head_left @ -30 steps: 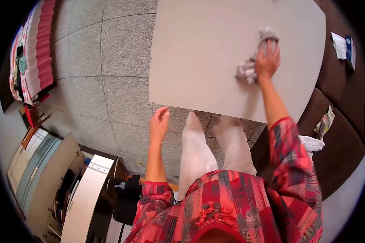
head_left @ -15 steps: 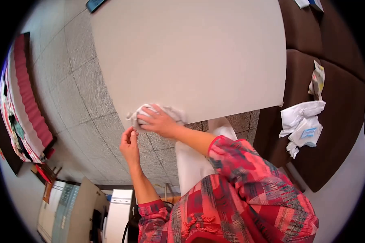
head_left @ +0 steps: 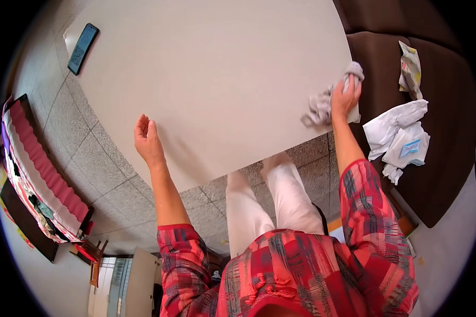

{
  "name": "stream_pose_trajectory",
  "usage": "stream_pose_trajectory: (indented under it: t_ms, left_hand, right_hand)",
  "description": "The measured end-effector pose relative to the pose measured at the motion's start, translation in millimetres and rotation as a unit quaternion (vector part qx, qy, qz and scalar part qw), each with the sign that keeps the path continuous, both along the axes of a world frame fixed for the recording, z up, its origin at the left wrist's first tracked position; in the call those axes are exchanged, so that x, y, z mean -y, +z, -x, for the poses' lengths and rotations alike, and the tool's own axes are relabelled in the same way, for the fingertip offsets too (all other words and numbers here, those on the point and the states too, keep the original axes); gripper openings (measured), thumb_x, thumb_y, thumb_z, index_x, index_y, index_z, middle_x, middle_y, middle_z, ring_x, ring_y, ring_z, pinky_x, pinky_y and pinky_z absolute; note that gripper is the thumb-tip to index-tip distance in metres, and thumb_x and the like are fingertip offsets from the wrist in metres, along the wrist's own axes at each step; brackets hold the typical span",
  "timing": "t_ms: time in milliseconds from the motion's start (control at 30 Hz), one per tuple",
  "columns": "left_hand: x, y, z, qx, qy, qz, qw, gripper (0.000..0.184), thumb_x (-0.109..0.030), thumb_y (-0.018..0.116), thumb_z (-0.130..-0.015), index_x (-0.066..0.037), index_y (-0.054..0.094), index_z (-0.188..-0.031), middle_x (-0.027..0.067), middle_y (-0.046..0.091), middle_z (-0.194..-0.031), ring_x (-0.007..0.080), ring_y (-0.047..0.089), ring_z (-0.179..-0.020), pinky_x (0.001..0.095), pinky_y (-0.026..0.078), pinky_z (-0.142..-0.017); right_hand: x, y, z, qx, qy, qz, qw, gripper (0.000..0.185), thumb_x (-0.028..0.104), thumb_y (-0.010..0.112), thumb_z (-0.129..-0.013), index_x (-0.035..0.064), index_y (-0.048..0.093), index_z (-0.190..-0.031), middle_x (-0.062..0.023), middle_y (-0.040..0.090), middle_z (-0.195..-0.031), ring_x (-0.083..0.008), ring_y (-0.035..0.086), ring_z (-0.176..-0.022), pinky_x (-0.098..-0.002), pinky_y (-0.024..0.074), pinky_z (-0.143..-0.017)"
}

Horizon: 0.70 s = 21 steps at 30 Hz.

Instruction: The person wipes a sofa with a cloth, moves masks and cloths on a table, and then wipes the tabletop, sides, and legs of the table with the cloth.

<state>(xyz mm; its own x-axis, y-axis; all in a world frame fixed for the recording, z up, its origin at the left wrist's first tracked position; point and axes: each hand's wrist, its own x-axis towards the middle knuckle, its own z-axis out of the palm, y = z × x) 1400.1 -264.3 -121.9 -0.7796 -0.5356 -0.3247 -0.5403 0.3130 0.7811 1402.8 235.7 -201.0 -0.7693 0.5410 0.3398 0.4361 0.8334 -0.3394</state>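
My right hand (head_left: 345, 99) is closed on a crumpled grey-white cloth (head_left: 318, 108) at the near right corner of the pale table (head_left: 217, 84). Part of the cloth bulges up past the fingers, and the rest trails to the left on the tabletop. Over the near left part of the table is my left hand (head_left: 148, 141), with nothing in it, its fingers loosely curled and the thumb slightly apart. A dark phone (head_left: 83, 48) lies near the table's left edge.
A brown sofa (head_left: 375, 58) runs along the right side, bearing white papers or wrappers (head_left: 394, 127) and a patterned packet (head_left: 410, 68). Gray floor tiles (head_left: 71, 113) show at left, with a pink-edged bed or bench (head_left: 47, 158) beyond. My legs (head_left: 296, 198) are below the near edge.
My right hand has carried the cloth from the near left corner across to the right corner. My left hand has come away from it. The view has shifted, bringing the phone fully in.
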Motion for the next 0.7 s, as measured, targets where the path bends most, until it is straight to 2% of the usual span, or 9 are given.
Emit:
stream_pose_trajectory:
  t_ms: [33, 100, 167, 267, 400, 500, 567, 600, 700]
  left_hand:
    - [-3, 3, 2, -0.005, 0.036, -0.076, 0.996, 0.033, -0.013, 0.055, -0.09, 0.0, 0.054, -0.12, 0.0119, 0.057, -0.117, 0.017, 0.054, -0.109, 0.0296, 0.047, -0.087]
    - [-2, 12, -8, -0.001, 0.028, -0.063, 0.998, 0.033, -0.013, 0.055, -0.09, 0.001, 0.054, -0.119, 0.0116, 0.057, -0.117, 0.0186, 0.056, -0.107, 0.0305, 0.049, -0.087]
    - [4, 20, -29, 0.02, 0.037, -0.081, 0.996, 0.032, -0.013, 0.054, -0.091, 0.001, 0.054, -0.119, 0.0116, 0.057, -0.117, 0.0198, 0.058, -0.104, 0.0309, 0.049, -0.085]
    - [13, 41, -63, 0.04, 0.047, -0.063, 0.996, 0.029, -0.014, 0.053, -0.092, 0.002, 0.055, -0.116, 0.0116, 0.059, -0.114, 0.0206, 0.059, -0.103, 0.0312, 0.05, -0.083]
    - [18, 78, -97, 0.05, 0.079, -0.02, 0.995, 0.026, -0.013, 0.052, -0.092, 0.002, 0.057, -0.113, 0.0114, 0.06, -0.111, 0.0197, 0.06, -0.101, 0.0303, 0.05, -0.081]
    - [32, 100, -120, 0.024, 0.104, 0.001, 0.994, 0.025, -0.014, 0.053, -0.092, 0.0, 0.058, -0.112, 0.0084, 0.061, -0.109, 0.0174, 0.06, -0.099, 0.0289, 0.049, -0.08]
    - [41, 112, -128, 0.003, 0.116, 0.023, 0.993, 0.024, -0.014, 0.053, -0.093, 0.0, 0.059, -0.111, 0.0074, 0.062, -0.107, 0.0164, 0.06, -0.097, 0.0279, 0.049, -0.078]
    - [46, 120, -130, -0.01, 0.115, 0.032, 0.993, 0.023, -0.013, 0.053, -0.093, 0.0, 0.059, -0.111, 0.0076, 0.062, -0.107, 0.0163, 0.06, -0.096, 0.0276, 0.049, -0.078]
    - [65, 142, -137, -0.021, 0.118, 0.046, 0.992, 0.022, -0.013, 0.052, -0.093, 0.0, 0.059, -0.11, 0.008, 0.062, -0.106, 0.0159, 0.061, -0.094, 0.027, 0.049, -0.078]
  right_hand:
    - [-2, -10, 17, -0.009, -0.017, -0.042, 0.999, 0.042, 0.021, 0.061, -0.077, 0.0127, 0.058, -0.119, -0.0215, 0.045, -0.129, -0.0381, 0.044, -0.117, -0.0477, 0.036, -0.096]
    - [28, -5, 58, 0.003, 0.063, 0.019, 0.998, 0.044, 0.021, 0.063, -0.073, 0.0162, 0.059, -0.117, -0.0182, 0.044, -0.13, -0.0353, 0.043, -0.12, -0.0464, 0.0357, -0.097]
    - [89, 5, 82, 0.04, 0.161, 0.014, 0.986, 0.048, 0.023, 0.064, -0.073, 0.0198, 0.057, -0.12, -0.0155, 0.04, -0.136, -0.0337, 0.033, -0.129, -0.0555, 0.0279, -0.099]
    - [190, 1, 81, 0.054, 0.266, 0.04, 0.962, 0.051, 0.017, 0.061, -0.07, 0.0212, 0.058, -0.12, -0.0173, 0.036, -0.139, -0.0438, 0.027, -0.129, -0.0649, 0.0205, -0.101]
    - [343, 7, 39, 0.031, 0.409, 0.161, 0.898, 0.038, 0.012, 0.055, -0.073, 0.0194, 0.062, -0.109, -0.0147, 0.038, -0.137, -0.0416, 0.022, -0.134, -0.0645, 0.0138, -0.105]
    - [463, 9, -24, -0.005, 0.511, 0.188, 0.839, 0.03, 0.013, 0.053, -0.076, 0.0102, 0.062, -0.104, -0.0101, 0.044, -0.134, -0.0366, 0.031, -0.131, -0.055, 0.0204, -0.109]
    - [527, 30, -65, 0.304, 0.572, 0.448, 0.616, 0.026, 0.013, 0.054, -0.075, 0.0039, 0.062, -0.098, -0.0114, 0.056, -0.116, -0.0316, 0.044, -0.121, -0.0488, 0.0318, -0.103]
    - [557, 29, -123, 0.236, 0.657, 0.311, 0.645, 0.021, 0.008, 0.053, -0.075, 0.0047, 0.064, -0.092, -0.0119, 0.06, -0.108, -0.0277, 0.05, -0.115, -0.0431, 0.0405, -0.093]
    - [590, 58, -201, 0.347, 0.756, 0.33, 0.447, 0.02, 0.007, 0.053, -0.074, 0.0047, 0.064, -0.09, -0.0118, 0.06, -0.109, -0.0274, 0.051, -0.113, -0.042, 0.0414, -0.092]
